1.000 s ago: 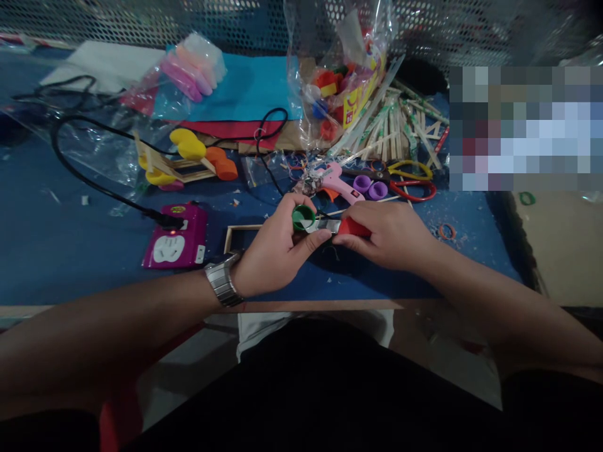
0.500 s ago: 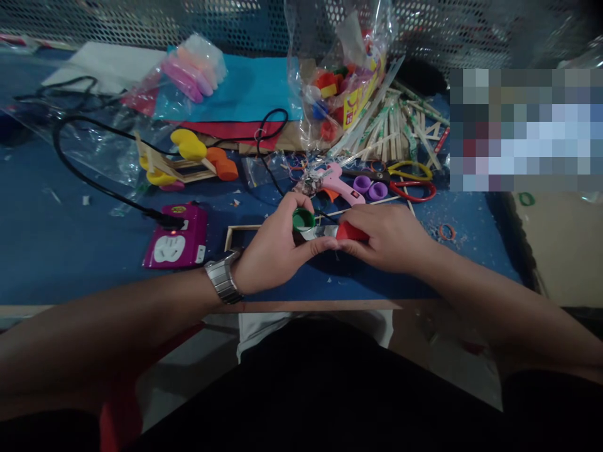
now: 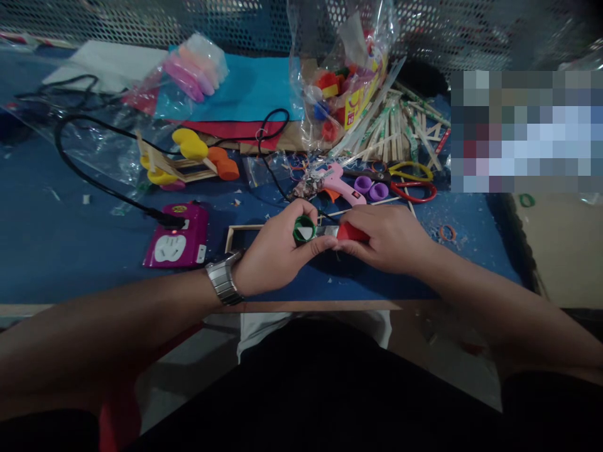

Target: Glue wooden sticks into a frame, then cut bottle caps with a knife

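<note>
My left hand (image 3: 277,251) is closed around a small green plastic cap (image 3: 304,230), its hollow side facing up toward me. Its thumb reaches right, to the blade of a red-handled utility knife (image 3: 352,232). My right hand (image 3: 389,238) grips that knife by the handle, thumb low on it. The metal blade points left and its tip overlaps the cap's opening. Just beyond the hands lie a pink hot glue gun (image 3: 343,183) and two purple caps (image 3: 370,188). A thin wooden stick frame (image 3: 245,227) is partly hidden behind my left hand.
A purple power adapter (image 3: 178,235) with a plugged-in black cable stands left. Scissors (image 3: 414,191) lie right of the glue gun. Behind are a stick-and-cap model (image 3: 186,160), a bag of coloured caps (image 3: 334,94) and many wooden sticks (image 3: 391,129). Cardboard (image 3: 560,251) sits at right.
The green cap has tilted in my left hand, and the knife's blade tip now shows across its opening rather than below its rim. My right hand has barely moved.
</note>
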`<control>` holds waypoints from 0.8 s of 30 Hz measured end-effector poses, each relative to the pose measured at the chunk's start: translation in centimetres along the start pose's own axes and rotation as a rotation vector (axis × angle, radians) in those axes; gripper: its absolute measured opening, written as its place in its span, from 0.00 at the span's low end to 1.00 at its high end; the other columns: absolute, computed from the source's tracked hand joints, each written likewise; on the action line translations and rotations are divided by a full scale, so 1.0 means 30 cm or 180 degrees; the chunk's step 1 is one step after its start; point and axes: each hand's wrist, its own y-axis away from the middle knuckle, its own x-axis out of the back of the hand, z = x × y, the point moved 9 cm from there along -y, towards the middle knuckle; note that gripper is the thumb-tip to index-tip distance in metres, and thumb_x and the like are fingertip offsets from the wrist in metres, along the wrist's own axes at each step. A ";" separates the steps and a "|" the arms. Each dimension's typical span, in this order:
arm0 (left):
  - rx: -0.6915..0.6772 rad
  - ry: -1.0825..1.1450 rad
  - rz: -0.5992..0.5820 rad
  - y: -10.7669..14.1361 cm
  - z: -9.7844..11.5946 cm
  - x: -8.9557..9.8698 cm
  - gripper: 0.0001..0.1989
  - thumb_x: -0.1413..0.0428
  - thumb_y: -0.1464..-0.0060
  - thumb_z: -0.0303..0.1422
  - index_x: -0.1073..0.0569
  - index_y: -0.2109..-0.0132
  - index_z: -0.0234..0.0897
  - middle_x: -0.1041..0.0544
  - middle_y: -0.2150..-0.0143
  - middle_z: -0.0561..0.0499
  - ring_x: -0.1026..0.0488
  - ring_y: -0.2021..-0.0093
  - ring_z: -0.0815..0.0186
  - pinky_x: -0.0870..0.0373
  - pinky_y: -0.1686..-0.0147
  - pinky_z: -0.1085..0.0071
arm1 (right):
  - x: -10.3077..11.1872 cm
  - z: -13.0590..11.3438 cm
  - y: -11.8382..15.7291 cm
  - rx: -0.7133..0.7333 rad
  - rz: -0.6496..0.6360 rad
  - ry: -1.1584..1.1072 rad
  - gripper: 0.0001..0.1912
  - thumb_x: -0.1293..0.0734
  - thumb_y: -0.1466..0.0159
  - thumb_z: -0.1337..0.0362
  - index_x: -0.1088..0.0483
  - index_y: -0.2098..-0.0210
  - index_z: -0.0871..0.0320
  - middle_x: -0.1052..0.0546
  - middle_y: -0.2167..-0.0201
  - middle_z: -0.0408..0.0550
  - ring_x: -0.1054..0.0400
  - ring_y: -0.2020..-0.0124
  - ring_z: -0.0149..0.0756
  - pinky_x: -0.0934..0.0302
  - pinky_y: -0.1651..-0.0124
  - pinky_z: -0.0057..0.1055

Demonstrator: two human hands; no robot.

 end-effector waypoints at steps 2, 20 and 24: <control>-0.0100 -0.0010 0.0069 0.002 0.005 0.005 0.18 0.37 0.32 0.47 0.34 0.55 0.39 0.27 0.61 0.53 0.31 0.65 0.68 0.33 0.64 0.68 | 0.003 0.002 -0.002 -0.0027 0.0009 0.0009 0.38 0.47 0.24 0.33 0.22 0.57 0.58 0.16 0.61 0.55 0.26 0.65 0.44 0.56 0.66 0.36; -0.0119 0.0383 0.0267 0.023 -0.017 -0.020 0.29 0.36 0.34 0.51 0.42 0.42 0.43 0.33 0.54 0.49 0.31 0.69 0.70 0.30 0.73 0.69 | 0.015 0.014 -0.004 -0.0085 0.0179 -0.0041 0.39 0.49 0.24 0.32 0.24 0.59 0.58 0.18 0.63 0.55 0.27 0.66 0.43 0.54 0.66 0.36; -0.0381 -0.0111 0.0544 0.018 0.000 0.018 0.32 0.35 0.38 0.55 0.40 0.45 0.41 0.32 0.50 0.46 0.28 0.56 0.63 0.25 0.58 0.63 | 0.004 0.003 -0.002 -0.0046 0.0044 -0.0028 0.37 0.48 0.24 0.34 0.23 0.57 0.59 0.17 0.61 0.55 0.27 0.65 0.44 0.56 0.66 0.36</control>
